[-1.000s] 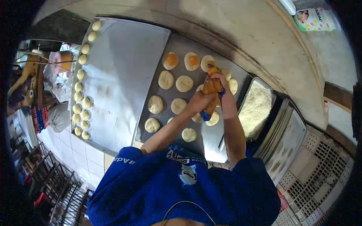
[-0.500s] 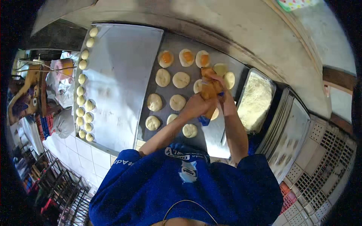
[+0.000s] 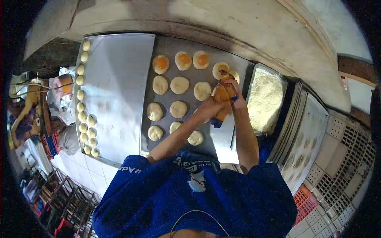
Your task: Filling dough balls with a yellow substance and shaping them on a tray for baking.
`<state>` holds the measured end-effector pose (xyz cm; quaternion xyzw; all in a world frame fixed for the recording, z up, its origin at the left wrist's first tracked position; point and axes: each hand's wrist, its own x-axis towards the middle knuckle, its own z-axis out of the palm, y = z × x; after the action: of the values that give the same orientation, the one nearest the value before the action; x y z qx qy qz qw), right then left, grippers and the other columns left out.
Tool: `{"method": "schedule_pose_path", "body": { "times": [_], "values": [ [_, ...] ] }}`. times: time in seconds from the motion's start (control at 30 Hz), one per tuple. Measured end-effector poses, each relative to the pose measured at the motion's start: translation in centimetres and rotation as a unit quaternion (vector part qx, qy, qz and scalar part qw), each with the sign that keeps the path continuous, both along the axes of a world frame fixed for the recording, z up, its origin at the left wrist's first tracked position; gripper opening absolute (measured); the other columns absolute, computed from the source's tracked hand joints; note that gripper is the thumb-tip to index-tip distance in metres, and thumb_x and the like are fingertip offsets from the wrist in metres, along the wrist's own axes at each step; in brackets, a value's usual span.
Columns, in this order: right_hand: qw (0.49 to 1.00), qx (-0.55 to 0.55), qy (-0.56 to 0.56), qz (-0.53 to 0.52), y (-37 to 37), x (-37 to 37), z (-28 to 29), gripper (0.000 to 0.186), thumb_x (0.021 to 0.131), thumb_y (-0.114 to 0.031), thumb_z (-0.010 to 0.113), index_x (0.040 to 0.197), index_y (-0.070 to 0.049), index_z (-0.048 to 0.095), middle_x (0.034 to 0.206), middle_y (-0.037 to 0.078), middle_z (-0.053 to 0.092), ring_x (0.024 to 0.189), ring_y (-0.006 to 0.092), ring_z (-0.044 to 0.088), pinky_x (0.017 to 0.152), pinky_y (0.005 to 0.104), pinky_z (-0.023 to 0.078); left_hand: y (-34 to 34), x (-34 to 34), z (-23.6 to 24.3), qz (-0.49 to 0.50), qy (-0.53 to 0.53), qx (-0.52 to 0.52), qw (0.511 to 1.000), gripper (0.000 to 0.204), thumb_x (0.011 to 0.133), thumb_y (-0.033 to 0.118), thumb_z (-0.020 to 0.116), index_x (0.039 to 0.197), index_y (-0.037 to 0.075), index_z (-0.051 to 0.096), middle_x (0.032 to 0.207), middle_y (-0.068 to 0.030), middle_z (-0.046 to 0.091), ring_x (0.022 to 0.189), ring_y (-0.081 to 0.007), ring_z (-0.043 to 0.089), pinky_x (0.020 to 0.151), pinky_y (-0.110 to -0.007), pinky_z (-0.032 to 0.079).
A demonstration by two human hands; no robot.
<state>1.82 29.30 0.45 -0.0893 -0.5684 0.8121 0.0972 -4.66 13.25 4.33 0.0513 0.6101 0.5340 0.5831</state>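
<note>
The left hand (image 3: 209,108) was clamped on the nearer part of the orange piping bag (image 3: 222,94); the right hand (image 3: 235,94) gripped it closer to the tip. The bag was positioned above the dark tray (image 3: 170,44), tip at a dough round (image 3: 215,71) (orange filling visible). Beyond the tray stood a pale wall (image 3: 190,16).

The piping bag (image 3: 223,95) looks like thin, glossy plastic; the orange filling (image 3: 161,62) has a wet shine. The dough rounds (image 3: 179,85) are smooth and nearly matt. The left tray (image 3: 115,87) is softly reflective metal — the darker tray (image 3: 171,46) duller. The blue shirt (image 3: 158,198) is matt cloth — the floor tiles (image 3: 85,164) smooth, faintly glossy.
</note>
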Motion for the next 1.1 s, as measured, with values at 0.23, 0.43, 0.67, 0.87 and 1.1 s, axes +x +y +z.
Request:
{"method": "schedule_pose_path", "body": {
  "times": [0.23,0.43,0.67,0.87,1.1],
  "values": [
    [0.994,0.097,-0.038,-0.018,-0.3,1.5,-1.2,0.047,0.078,-0.014,0.071,0.121,-0.005,0.055,0.125,0.013,0.057,0.104,0.0245,0.058,0.093,0.0339,0.045,-0.9,0.2,2.0,0.008,0.038,0.008,0.999,0.051,0.079,0.043,0.071,0.103,-0.002,0.066,0.088,-0.0116,0.069,0.074,-0.0218,0.063,0.068,-0.033,0.051],
    [0.996,0.047,0.034,-0.068,-1.6,2.4,3.7,0.044,0.081,-0.013,0.068,0.122,-0.004,0.057,0.124,0.012,0.058,0.102,0.0234,0.059,0.092,0.0320,0.045,-1.4,0.3,6.8,-0.163,0.156,-0.073,0.971,0.051,0.079,0.042,0.071,0.105,-0.001,0.066,0.088,-0.0115,0.068,0.073,-0.0221,0.062,0.069,-0.032,0.050],
    [0.941,-0.190,-0.268,-0.076,3.5,5.0,-1.1,0.031,0.086,-0.011,0.061,0.117,-0.006,0.060,0.116,0.010,0.064,0.103,0.0228,0.060,0.093,0.0312,0.046,1.2,3.1,3.7,-0.123,0.093,0.020,0.988,0.047,0.079,0.036,0.076,0.111,0.004,0.065,0.097,-0.0106,0.071,0.083,-0.0201,0.066,0.073,-0.032,0.052],
    [0.982,0.031,-0.137,-0.125,1.5,4.9,-1.3,0.024,0.088,-0.010,0.059,0.112,-0.004,0.060,0.113,0.011,0.064,0.100,0.0213,0.061,0.092,0.0313,0.047,2.4,2.8,0.0,-0.060,-0.044,-0.030,0.997,0.049,0.077,0.035,0.076,0.109,0.001,0.066,0.093,-0.0085,0.070,0.077,-0.0178,0.063,0.070,-0.029,0.050],
    [0.974,0.173,-0.098,-0.107,1.0,6.0,-0.3,0.043,0.077,-0.019,0.073,0.116,-0.005,0.059,0.112,0.008,0.061,0.105,0.0182,0.055,0.091,0.0280,0.043,1.7,2.9,0.9,-0.035,-0.107,-0.003,0.994,0.048,0.074,0.034,0.077,0.109,0.001,0.067,0.092,-0.0075,0.069,0.076,-0.0164,0.062,0.071,-0.029,0.049]
  ]
}}
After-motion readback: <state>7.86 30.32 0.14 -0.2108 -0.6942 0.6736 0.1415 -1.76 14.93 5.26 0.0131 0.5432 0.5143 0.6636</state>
